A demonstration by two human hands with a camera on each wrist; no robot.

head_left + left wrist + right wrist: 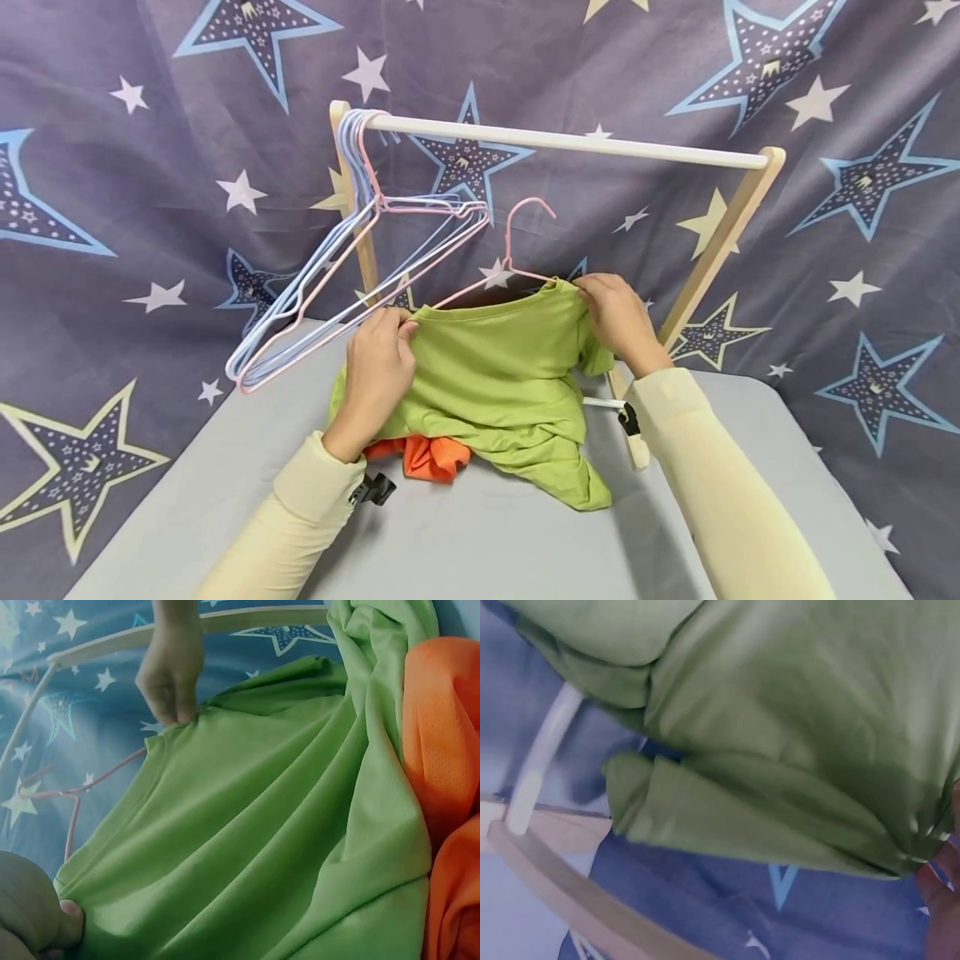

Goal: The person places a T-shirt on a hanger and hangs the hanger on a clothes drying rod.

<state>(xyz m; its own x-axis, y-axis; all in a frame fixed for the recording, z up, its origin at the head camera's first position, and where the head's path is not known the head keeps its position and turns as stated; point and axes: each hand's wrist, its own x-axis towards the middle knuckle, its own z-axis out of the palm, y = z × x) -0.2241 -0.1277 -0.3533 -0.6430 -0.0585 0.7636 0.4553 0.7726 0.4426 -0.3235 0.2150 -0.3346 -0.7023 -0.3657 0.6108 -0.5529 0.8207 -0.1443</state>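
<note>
Both our left hand (378, 367) and right hand (618, 317) pinch the top edge of a green shirt (495, 358) at mid-frame, at opposite ends, the hook of a pink hanger (508, 243) rising above it. We have a grey table (480, 550) below and a starry curtain (525, 75) behind; the table's side edges slant toward the lower corners, its surface stretching between our sleeves (292, 533) at bottom centre. A rack (570, 143) bounds the upper centre, other hangers (380, 202) bunched at its left; orange cloth (437, 460) shows below the shirt.

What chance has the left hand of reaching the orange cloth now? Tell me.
Probably not without letting go: the left hand pinches the green shirt, which partly covers the orange cloth, though some orange lies exposed.
</note>
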